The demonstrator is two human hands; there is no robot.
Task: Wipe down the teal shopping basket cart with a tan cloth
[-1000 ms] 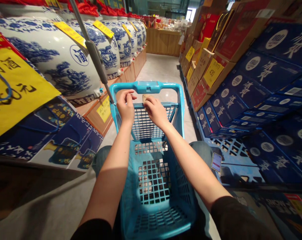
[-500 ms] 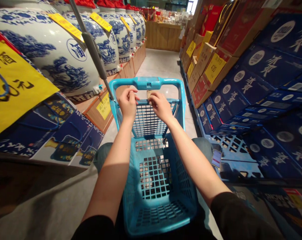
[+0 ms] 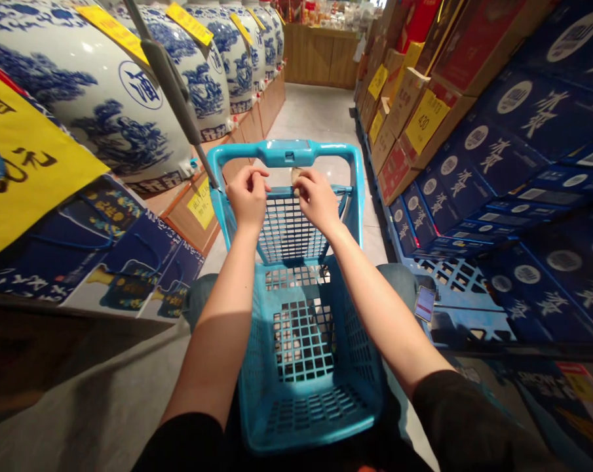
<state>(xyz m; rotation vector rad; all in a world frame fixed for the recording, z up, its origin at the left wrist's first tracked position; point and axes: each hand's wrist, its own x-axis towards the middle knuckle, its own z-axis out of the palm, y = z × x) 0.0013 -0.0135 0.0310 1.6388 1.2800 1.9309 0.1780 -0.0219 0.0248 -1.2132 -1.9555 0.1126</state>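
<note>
A shopper's left hand (image 3: 248, 198) curls, fingers bunched, above the far end of a blue plastic shopping basket (image 3: 296, 334), though whether it grips anything cannot be told. A short gap away, the right hand (image 3: 317, 200) pinches a small tan object (image 3: 296, 176) between its fingertips, just above the basket's mesh front and below its handle (image 3: 286, 154). A grey pole (image 3: 171, 85) slants down to the basket's left corner. Along the store aisle, blue-and-white porcelain jars (image 3: 87, 98) with yellow tags line wooden stands on the left, facing stacked blue liquor cartons (image 3: 512, 124) and brown cardboard boxes (image 3: 404, 111) on the right, one carrying a yellow "430" price card (image 3: 421, 121). A smartphone (image 3: 424, 303) shows beside the person's right knee, and a wooden counter (image 3: 316, 56) closes the aisle
</note>
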